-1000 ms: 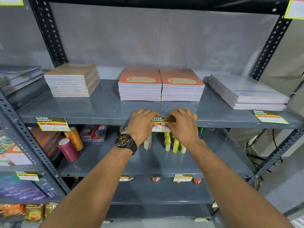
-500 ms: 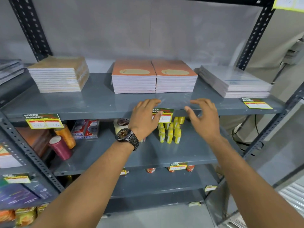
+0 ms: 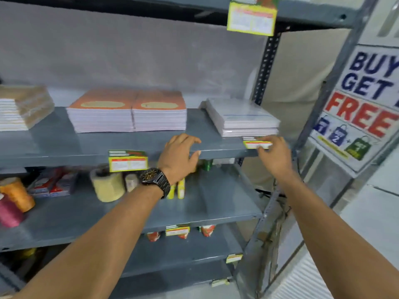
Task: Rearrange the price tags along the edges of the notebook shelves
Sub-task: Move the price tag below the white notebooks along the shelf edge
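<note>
The notebook shelf [image 3: 64, 157] carries two orange notebook stacks [image 3: 103, 113] and a white stack [image 3: 244, 117] at its right end. A green-and-yellow middle price tag [image 3: 128, 160] hangs from the shelf's front edge, with no hand on it. My left hand [image 3: 179, 156], a watch on its wrist, rests palm-down on the shelf edge to the right of that tag, fingers apart and holding nothing. My right hand [image 3: 275, 154] pinches the right price tag [image 3: 257, 144], which lies on the shelf edge just below the white stack.
Another tag [image 3: 251, 18] hangs from the shelf above. A "BUY GET FREE" sign [image 3: 362, 104] stands to the right of the rack's post. The shelf below holds a tape roll [image 3: 106, 185], thread spools [image 3: 17, 195] and yellow bottles [image 3: 178, 190]. More tags [image 3: 177, 229] sit on lower edges.
Both hands have left the middle tag. My left hand slid right along the shelf edge, my right hand reached to the right tag and took hold of it. The view swung right.
</note>
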`<act>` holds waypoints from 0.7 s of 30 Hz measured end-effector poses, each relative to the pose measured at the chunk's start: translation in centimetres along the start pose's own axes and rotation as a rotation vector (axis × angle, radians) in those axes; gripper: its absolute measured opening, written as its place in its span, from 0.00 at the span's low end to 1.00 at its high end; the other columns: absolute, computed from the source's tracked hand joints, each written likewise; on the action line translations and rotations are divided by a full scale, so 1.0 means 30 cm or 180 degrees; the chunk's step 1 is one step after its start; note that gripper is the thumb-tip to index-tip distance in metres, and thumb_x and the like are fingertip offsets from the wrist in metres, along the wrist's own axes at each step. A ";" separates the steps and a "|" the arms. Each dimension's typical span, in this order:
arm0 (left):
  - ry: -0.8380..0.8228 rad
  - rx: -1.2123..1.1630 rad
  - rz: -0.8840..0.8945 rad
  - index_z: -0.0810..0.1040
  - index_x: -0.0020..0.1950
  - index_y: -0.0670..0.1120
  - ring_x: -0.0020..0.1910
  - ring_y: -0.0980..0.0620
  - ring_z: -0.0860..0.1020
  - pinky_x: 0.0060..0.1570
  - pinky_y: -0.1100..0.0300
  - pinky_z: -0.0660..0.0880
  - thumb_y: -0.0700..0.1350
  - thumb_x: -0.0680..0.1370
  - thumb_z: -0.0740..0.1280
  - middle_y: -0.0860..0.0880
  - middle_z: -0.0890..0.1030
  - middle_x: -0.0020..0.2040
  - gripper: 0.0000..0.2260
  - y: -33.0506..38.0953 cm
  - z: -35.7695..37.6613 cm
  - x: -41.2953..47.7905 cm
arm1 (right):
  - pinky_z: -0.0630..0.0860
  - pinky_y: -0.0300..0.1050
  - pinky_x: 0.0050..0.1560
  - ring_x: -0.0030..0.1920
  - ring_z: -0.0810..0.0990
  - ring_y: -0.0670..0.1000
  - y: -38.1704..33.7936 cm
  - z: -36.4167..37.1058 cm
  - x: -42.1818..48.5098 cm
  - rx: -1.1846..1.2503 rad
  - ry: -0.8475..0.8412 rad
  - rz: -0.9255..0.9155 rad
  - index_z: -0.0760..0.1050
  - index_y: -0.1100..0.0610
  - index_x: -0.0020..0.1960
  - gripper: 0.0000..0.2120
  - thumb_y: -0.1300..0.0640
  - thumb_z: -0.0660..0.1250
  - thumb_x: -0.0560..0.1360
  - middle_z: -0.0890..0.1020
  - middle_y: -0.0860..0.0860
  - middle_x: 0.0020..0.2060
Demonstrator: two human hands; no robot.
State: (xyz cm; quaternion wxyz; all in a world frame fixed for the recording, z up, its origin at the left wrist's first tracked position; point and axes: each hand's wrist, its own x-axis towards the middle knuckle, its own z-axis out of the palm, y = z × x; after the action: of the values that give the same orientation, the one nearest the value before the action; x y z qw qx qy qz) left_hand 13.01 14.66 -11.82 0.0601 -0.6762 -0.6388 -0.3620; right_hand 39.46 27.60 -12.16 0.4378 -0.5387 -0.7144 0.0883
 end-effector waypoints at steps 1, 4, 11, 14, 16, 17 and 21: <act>-0.0087 -0.0073 -0.0067 0.76 0.59 0.49 0.58 0.44 0.73 0.59 0.49 0.71 0.48 0.75 0.67 0.47 0.78 0.57 0.13 0.048 0.043 0.030 | 0.72 0.52 0.57 0.55 0.78 0.63 0.037 -0.030 0.032 -0.0109 -0.0097 0.0036 0.79 0.62 0.56 0.13 0.61 0.70 0.72 0.80 0.62 0.55; -0.0483 0.0093 -0.0205 0.74 0.64 0.49 0.62 0.42 0.71 0.62 0.48 0.69 0.51 0.75 0.66 0.46 0.75 0.63 0.19 0.164 0.157 0.118 | 0.72 0.48 0.46 0.50 0.79 0.60 0.110 -0.086 0.128 -0.0329 -0.0471 0.0177 0.77 0.60 0.53 0.12 0.57 0.69 0.72 0.82 0.59 0.49; -0.1248 0.0508 -0.0469 0.71 0.67 0.46 0.65 0.41 0.72 0.63 0.48 0.68 0.57 0.78 0.60 0.44 0.76 0.66 0.22 0.307 0.346 0.288 | 0.76 0.47 0.43 0.47 0.81 0.61 0.152 -0.079 0.269 -0.0791 -0.1022 0.0271 0.76 0.62 0.45 0.13 0.52 0.68 0.70 0.83 0.60 0.43; -0.1257 0.0151 -0.0682 0.75 0.62 0.47 0.61 0.40 0.76 0.60 0.49 0.72 0.56 0.77 0.61 0.44 0.80 0.61 0.18 0.344 0.398 0.336 | 0.70 0.42 0.38 0.44 0.81 0.58 0.143 -0.059 0.300 -0.0497 -0.1115 0.0477 0.77 0.59 0.41 0.11 0.51 0.71 0.69 0.82 0.57 0.40; -0.1062 -0.0328 -0.0995 0.78 0.58 0.45 0.57 0.41 0.78 0.58 0.49 0.74 0.54 0.75 0.66 0.44 0.82 0.57 0.16 0.370 0.429 0.365 | 0.68 0.40 0.35 0.42 0.79 0.55 0.136 -0.051 0.322 -0.0190 -0.1163 0.0687 0.76 0.58 0.38 0.10 0.53 0.74 0.67 0.80 0.53 0.37; -0.0940 -0.0560 -0.1191 0.79 0.57 0.45 0.57 0.42 0.78 0.59 0.49 0.74 0.52 0.74 0.69 0.44 0.82 0.57 0.16 0.378 0.440 0.379 | 0.68 0.40 0.34 0.41 0.79 0.54 0.137 -0.047 0.333 -0.0074 -0.1173 0.0782 0.76 0.57 0.36 0.10 0.54 0.75 0.66 0.79 0.52 0.35; -0.0476 -0.1605 -0.1932 0.79 0.47 0.51 0.45 0.50 0.80 0.52 0.58 0.78 0.42 0.67 0.76 0.49 0.83 0.47 0.11 0.377 0.456 0.428 | 0.71 0.41 0.35 0.33 0.76 0.50 0.139 -0.057 0.364 0.0252 -0.1265 0.1277 0.75 0.56 0.33 0.13 0.56 0.79 0.64 0.77 0.49 0.28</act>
State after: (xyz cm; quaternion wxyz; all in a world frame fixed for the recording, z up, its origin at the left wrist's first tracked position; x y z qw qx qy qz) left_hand 27.90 30.64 -10.23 -0.2640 -0.4748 -0.7033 -0.4585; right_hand 43.19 37.95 -7.85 0.2836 -0.6239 -0.6613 0.3049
